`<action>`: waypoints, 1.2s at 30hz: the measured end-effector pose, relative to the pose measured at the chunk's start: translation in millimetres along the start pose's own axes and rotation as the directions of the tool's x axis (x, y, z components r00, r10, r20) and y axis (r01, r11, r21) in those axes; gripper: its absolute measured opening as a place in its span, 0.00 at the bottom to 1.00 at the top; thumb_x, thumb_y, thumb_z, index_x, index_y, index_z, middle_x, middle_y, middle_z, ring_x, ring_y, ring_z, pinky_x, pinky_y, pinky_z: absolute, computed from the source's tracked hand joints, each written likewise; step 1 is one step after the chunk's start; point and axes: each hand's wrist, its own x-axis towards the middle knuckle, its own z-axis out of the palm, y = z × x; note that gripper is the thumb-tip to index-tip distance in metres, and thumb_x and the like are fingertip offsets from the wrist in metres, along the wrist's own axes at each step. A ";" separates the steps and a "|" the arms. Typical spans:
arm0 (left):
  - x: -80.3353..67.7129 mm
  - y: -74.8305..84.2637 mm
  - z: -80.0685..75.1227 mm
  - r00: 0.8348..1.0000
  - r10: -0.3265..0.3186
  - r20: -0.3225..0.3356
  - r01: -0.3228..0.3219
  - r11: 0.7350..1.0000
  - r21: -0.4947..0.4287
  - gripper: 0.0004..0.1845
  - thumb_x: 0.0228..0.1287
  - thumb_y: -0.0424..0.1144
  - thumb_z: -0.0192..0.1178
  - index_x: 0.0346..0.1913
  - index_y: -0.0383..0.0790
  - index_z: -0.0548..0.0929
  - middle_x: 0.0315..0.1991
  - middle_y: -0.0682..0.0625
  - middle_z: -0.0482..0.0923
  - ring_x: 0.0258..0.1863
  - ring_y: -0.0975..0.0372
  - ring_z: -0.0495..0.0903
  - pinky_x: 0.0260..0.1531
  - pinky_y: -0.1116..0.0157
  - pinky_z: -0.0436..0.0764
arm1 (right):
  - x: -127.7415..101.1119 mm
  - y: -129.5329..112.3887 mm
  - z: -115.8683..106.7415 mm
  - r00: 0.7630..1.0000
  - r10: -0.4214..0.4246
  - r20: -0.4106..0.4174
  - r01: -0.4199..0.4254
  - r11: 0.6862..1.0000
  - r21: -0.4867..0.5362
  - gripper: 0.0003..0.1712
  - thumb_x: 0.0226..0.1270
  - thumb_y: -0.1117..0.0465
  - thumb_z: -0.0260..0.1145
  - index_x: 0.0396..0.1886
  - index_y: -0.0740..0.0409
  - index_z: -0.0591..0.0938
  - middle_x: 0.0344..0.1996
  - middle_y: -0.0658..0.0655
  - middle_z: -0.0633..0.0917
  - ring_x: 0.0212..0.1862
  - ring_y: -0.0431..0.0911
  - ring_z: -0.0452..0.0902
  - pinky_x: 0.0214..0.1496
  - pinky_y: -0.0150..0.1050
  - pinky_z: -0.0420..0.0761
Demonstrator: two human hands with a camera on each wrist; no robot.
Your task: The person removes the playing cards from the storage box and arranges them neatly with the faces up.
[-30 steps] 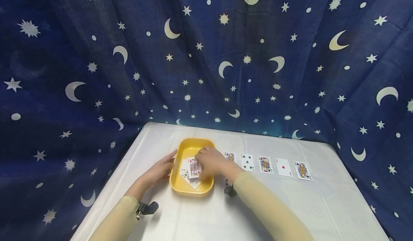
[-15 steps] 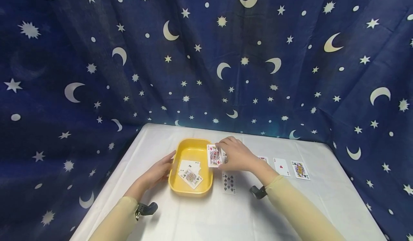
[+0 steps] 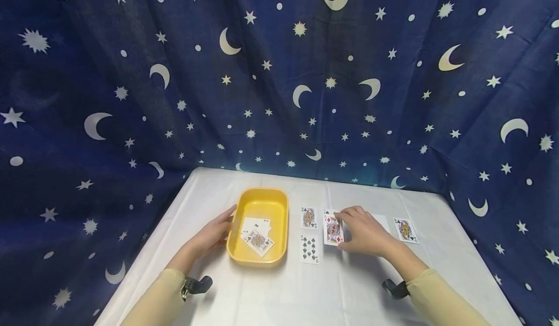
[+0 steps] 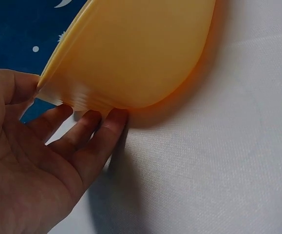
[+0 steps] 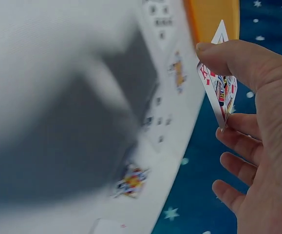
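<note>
A yellow tray (image 3: 279,204) sits on the white table and holds a few face-up cards (image 3: 257,237). My left hand (image 3: 217,231) rests against its left outer wall with straight fingers (image 4: 104,129) touching the tray (image 4: 131,53). Right of the tray, my right hand (image 3: 360,229) pinches a king of diamonds (image 3: 333,231) low over the card row. In the right wrist view the thumb and fingers (image 5: 228,56) pinch that card (image 5: 217,95) by its edge.
Face-up cards lie on the white cloth: a face card (image 3: 308,217), a spades number card (image 3: 309,248) below it, and another face card (image 3: 405,230) at the right. A card is partly hidden behind my right hand. A dark star-and-moon curtain (image 3: 279,73) backs the table.
My right hand lifted the king of diamonds out of the tray and carried it right, down to the card row. The left hand stayed on the tray.
</note>
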 end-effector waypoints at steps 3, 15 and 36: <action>1.5 2.2 0.5 1.000 0.001 0.006 -0.001 1.000 -0.002 0.36 0.74 0.36 0.49 0.82 0.55 0.56 0.75 0.39 0.65 0.59 0.50 0.79 0.54 0.51 0.82 | -9.0 6.1 6.7 1.000 0.021 0.000 -0.021 1.000 -0.003 0.49 0.43 0.44 0.82 0.66 0.60 0.79 0.59 0.58 0.80 0.65 0.57 0.70 0.67 0.59 0.70; 0.7 5.6 -1.8 1.000 0.008 0.014 -0.008 1.000 0.008 0.37 0.74 0.37 0.50 0.83 0.53 0.53 0.74 0.38 0.66 0.59 0.49 0.79 0.54 0.50 0.82 | -21.6 5.6 27.7 0.996 0.049 0.076 -0.053 0.998 0.043 0.47 0.43 0.46 0.83 0.65 0.60 0.80 0.59 0.57 0.79 0.66 0.57 0.70 0.69 0.58 0.69; -4.3 0.2 2.7 1.000 0.023 0.016 -0.024 1.000 0.016 0.37 0.75 0.35 0.49 0.83 0.50 0.53 0.72 0.34 0.67 0.57 0.48 0.81 0.51 0.51 0.84 | -35.4 4.8 43.4 0.984 0.081 0.160 -0.099 0.989 0.112 0.45 0.43 0.48 0.82 0.64 0.59 0.80 0.62 0.59 0.78 0.68 0.58 0.70 0.69 0.57 0.70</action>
